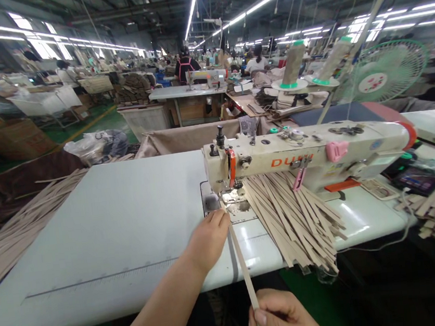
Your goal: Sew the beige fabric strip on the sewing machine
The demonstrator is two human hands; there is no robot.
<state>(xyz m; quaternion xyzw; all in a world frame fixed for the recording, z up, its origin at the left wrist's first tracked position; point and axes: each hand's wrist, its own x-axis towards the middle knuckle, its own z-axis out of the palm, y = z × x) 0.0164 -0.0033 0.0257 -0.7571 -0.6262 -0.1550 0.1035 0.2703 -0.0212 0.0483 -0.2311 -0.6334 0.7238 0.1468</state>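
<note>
White surface (104, 238), broad and flat, carries everything under both hands. At its far side past the left grip sits the cream sewing machine (307, 155), arm running off to the right, orange lettering on its face, a pink clip on top. Just right of the left grip a heap of tan strips (298, 216) fans out from under the machine arm toward the surface's near edge, some ends hanging over. Well off to the left, a second long bundle of strips (16, 227) lies along the surface's left edge. Behind the machine: two thread cones on stands, a green fan (385, 70), other workstations and people far back.

One tan strap (241, 257) runs taut between the two grips, from the needle plate down past the near edge. Left hand (208, 240) rests on the surface, fingertips pressed on the strap's far end right at the presser foot. Right hand (282, 318) sits below the edge, thumb and fingers pinched narrow on the strap's near end.
</note>
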